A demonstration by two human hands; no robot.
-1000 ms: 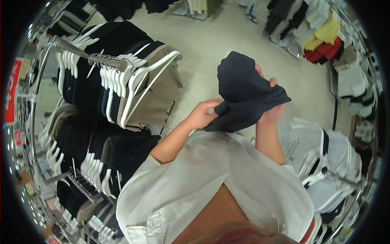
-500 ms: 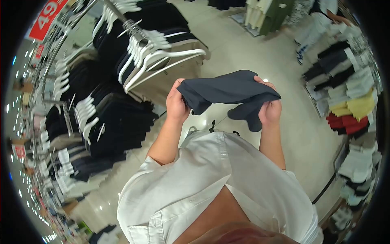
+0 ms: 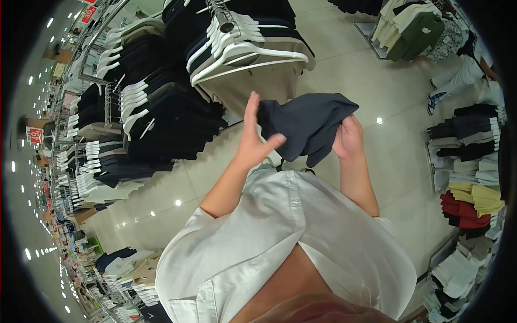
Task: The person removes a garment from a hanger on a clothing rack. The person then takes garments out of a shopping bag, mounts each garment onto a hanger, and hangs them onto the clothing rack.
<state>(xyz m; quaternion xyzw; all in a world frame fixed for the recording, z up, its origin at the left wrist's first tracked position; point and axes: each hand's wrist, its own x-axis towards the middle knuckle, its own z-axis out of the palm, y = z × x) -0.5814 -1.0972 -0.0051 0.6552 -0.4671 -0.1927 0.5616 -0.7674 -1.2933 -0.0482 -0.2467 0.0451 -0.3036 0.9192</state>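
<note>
A dark grey garment [image 3: 307, 126], its exact kind hidden by the folds, hangs bunched in front of my chest. My right hand [image 3: 349, 135] grips its right end, fingers partly behind the cloth. At the other side my left hand [image 3: 254, 134] is spread, thumb apart from the upright fingers, beside the cloth's left edge; whether the palm touches it I cannot tell. Just beyond the garment, a beige garment [image 3: 253, 89] hangs from a white hanger [image 3: 250, 54] at the front of a rack.
Dark clothes [image 3: 172, 124] on white hangers line the racks to my left. To the right are folded red garments [image 3: 466, 210] and yellow ones [image 3: 479, 196] on a low display. Another person's legs [image 3: 460, 81] show at the upper right. Pale tiled floor [image 3: 388, 177] lies between.
My left hand has let go of the garment's left end and opened. The cloth has gone from stretched wide to bunched toward my right hand. The view has shifted, moving the racks.
</note>
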